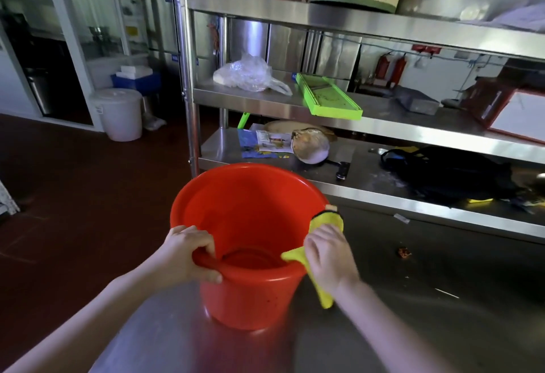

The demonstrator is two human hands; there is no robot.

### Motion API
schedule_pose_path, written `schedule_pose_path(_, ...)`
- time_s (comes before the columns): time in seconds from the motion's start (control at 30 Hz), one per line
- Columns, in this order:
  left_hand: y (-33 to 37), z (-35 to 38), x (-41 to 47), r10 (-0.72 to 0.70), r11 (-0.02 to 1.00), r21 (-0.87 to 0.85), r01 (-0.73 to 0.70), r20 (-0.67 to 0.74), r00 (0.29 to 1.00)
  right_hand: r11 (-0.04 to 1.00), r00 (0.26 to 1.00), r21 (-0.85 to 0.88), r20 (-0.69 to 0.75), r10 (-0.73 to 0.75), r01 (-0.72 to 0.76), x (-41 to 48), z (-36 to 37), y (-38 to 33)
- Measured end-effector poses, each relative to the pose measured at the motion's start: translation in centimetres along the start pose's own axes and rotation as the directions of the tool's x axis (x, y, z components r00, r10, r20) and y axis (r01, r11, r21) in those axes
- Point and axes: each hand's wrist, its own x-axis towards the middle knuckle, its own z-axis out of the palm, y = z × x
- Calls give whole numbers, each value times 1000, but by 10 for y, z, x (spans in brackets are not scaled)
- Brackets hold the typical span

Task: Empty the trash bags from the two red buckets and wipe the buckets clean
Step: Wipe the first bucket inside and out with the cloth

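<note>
Now left hand [188,251] grips the bucket [244,299] rim near the table [413,313] left edge; right hand [327,257], blurred, seemingly clutches a cloth [326,219] on it

1. Dim room; brighter light shows in the background at left and right.
2. Soft glare streaks the steel shelves [383,28] and table [442,313].
3. Edges bend, wide-angle; the right hand [327,257] is slightly blurred.

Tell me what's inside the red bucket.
No bag: the bucket shows bare red walls and floor. The yellow cloth dips inside; the right hand covers the rim there.
</note>
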Motion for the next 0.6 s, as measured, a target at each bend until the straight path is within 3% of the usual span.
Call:
schedule_pose_path(0.07,-1,-2,4,-15,1000,11,16,-11,1000,997,993,-38,-101,64,-68,-15,19,-45)
schedule_pose_path(0.13,3,-5,3,-22,997,73,20,14,1000,992,991,-83,-104,81,-90,-21,33,-88)
schedule_pose_path(0.23,21,4,-5,99,991,101,-92,-64,993,984,994,-158,-91,63,-76,-13,37,-114)
schedule_pose_path(0.3,40,20,-13,104,994,51,-96,-181,978,987,997,-153,-55,49,-57,-8,30,-107)
schedule_pose_path(0.4,51,40,-25,4,1000,16,2,-320,947,990,995,-99,35,-98,101,-16,18,-83)
schedule_pose_path(0.5,30,26,-36,-15,1000,9,18,-293,956,976,971,-7,108,-215,217,-9,-1,-42)
schedule_pose_path(0.6,12,0,-32,43,999,-16,-46,-172,984,982,947,9,261,-186,190,4,-23,6)
